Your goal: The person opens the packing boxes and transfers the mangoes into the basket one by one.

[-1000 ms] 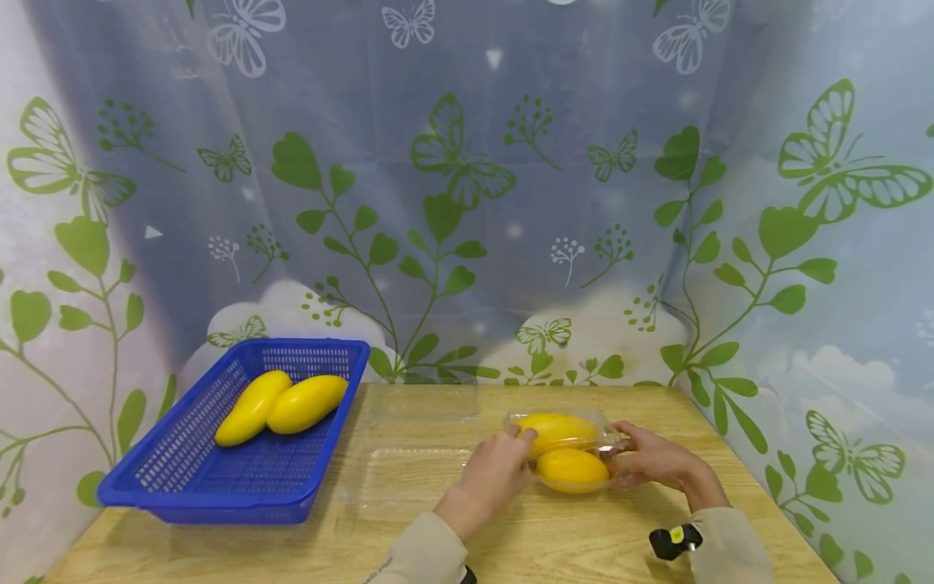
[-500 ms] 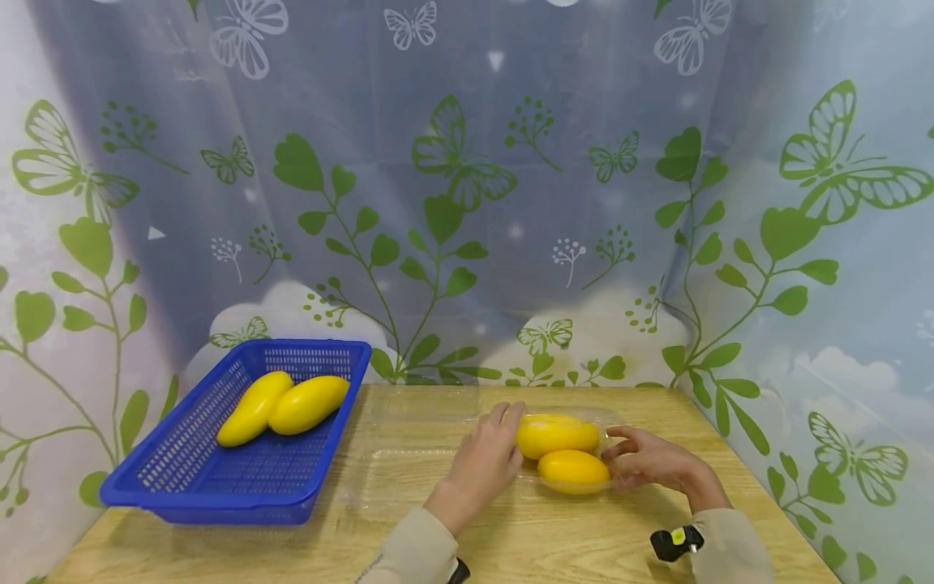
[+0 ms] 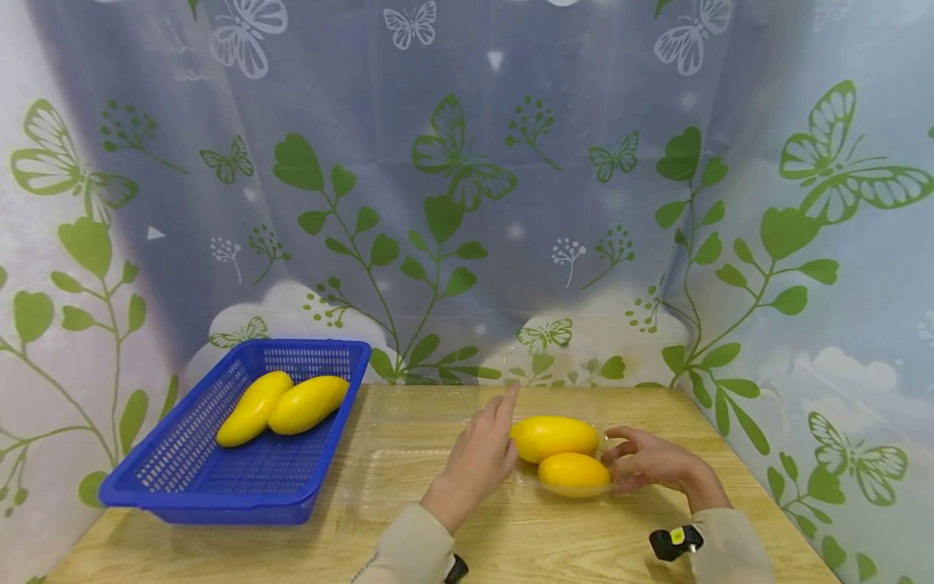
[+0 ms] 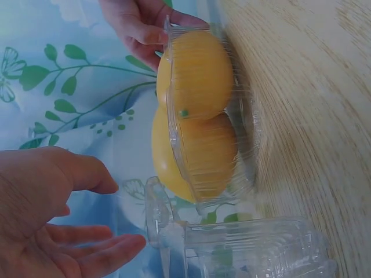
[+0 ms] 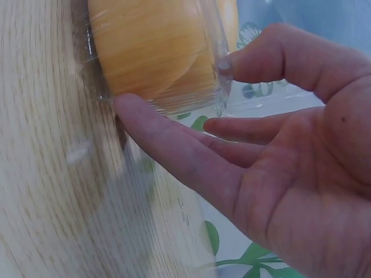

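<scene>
Two yellow mangoes (image 3: 554, 438) lie side by side in a clear plastic clamshell box (image 4: 174, 124) on the table. Its faint, see-through lid (image 3: 558, 367) stands raised behind the fruit. My right hand (image 3: 653, 464) pinches the box's right end, with the thumb (image 5: 255, 61) at the rim and the index finger (image 5: 156, 130) low against the side wall. At the box's left end, my left hand (image 3: 474, 458) is held with fingers extended and spread from the thumb. Nothing is in it in the left wrist view, where its fingertips are apart from the fruit.
A blue plastic basket (image 3: 233, 499) with two more mangoes (image 3: 306, 404) stands on the left of the wooden table (image 3: 554, 539). Between basket and left hand lies more clear plastic packaging (image 3: 416, 478). A patterned curtain (image 3: 467, 268) hangs behind the table.
The lid, earlier down over the mangoes, has swung up and back. My left hand has let go of the box and moved left with its fingers straightened. The right hand stays at the box's right end.
</scene>
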A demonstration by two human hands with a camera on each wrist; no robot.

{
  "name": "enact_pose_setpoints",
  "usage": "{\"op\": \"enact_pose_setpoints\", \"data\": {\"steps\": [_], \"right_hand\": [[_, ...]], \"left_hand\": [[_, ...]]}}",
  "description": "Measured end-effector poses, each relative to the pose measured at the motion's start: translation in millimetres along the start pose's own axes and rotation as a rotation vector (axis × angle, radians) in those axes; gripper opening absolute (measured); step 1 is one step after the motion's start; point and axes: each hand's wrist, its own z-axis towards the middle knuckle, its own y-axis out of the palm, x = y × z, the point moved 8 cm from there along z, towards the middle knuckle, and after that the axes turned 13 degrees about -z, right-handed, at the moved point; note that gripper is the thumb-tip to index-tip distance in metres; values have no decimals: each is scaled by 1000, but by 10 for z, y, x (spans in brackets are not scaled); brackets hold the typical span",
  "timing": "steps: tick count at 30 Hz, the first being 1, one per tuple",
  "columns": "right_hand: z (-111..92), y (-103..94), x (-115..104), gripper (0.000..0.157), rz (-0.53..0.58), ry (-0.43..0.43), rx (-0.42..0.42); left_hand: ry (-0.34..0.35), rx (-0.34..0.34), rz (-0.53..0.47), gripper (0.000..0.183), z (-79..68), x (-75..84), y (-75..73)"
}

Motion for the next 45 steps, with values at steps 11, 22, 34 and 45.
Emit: {"op": "enact_pose_setpoints", "data": {"steps": [11, 22, 34, 45], "right_hand": [[-30, -4, 21, 90, 8, 56, 12], [-12, -8, 6, 74, 5, 68, 39], [8, 7, 48, 73, 31, 69, 49], [8, 12, 62, 73, 43, 79, 46]], "left_hand": [[-13, -87, -21, 62, 1, 26, 69], [-62, -200, -49, 43, 69, 53, 128], [-148, -457, -52, 55, 269, 44, 308], [-253, -579, -138, 57, 519, -109, 473]]}}
